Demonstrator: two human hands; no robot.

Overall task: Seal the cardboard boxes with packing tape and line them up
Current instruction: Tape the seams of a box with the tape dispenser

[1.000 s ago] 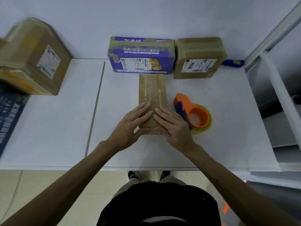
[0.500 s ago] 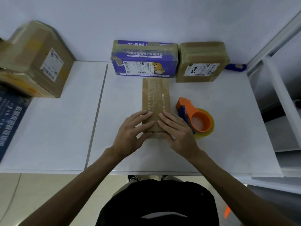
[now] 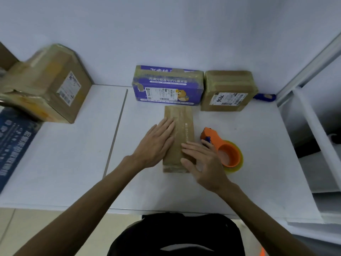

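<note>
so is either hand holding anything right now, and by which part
Nothing is held. The left hand and right hand both press flat, fingers straight, on top of the narrow brown cardboard box.

Left hand (image 3: 156, 143): lying flat, fingers straight, pressing on the left half of the narrow brown box (image 3: 184, 117).
Right hand (image 3: 203, 163): resting flat on the box's near right corner, fingers straight.
Narrow brown box: lying lengthwise on the white table (image 3: 73, 163), its far end nearly reaching the purple box (image 3: 168, 85).
Tape dispenser (image 3: 227, 152): orange, sitting just right of the narrow box, beside the right hand.
Back row: purple box and taped brown box (image 3: 228, 89) standing side by side against the wall.
Far left: large taped box (image 3: 46, 84) sitting apart.
</note>
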